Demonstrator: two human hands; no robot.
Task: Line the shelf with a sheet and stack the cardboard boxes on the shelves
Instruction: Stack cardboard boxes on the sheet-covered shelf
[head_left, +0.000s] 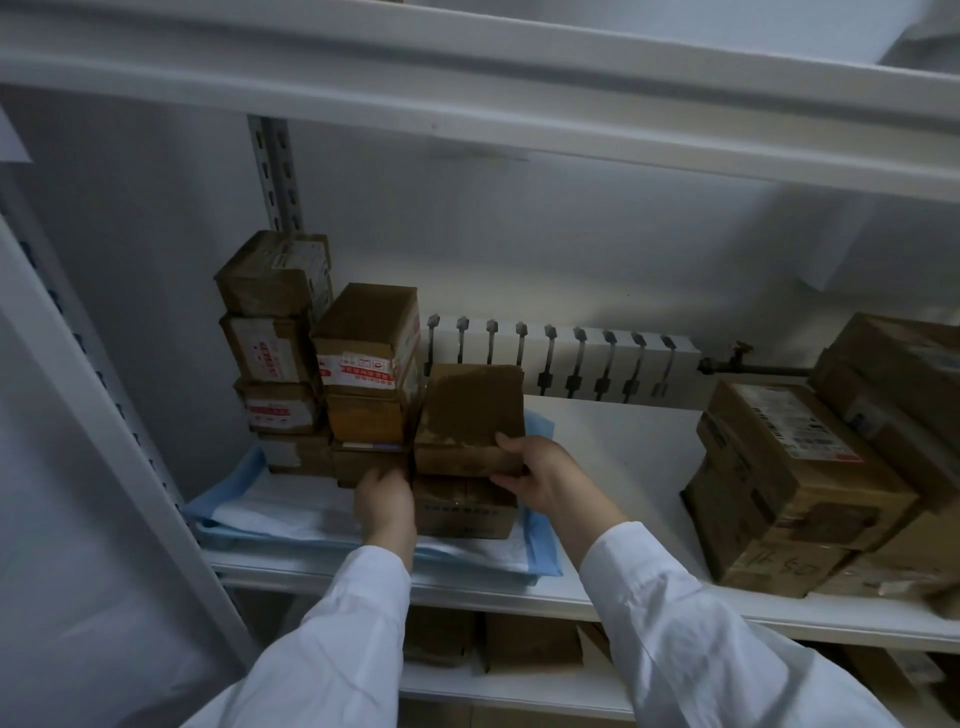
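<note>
While both arms in white sleeves reach over the white shelf, the right hand holds a brown cardboard box, fingers clamped on its lower right corner. That box sits on top of another box. The left hand touches the low box's left side; I cannot tell how its fingers are set. A blue and white sheet lies under the stacks. More boxes stand far to the right.
</note>
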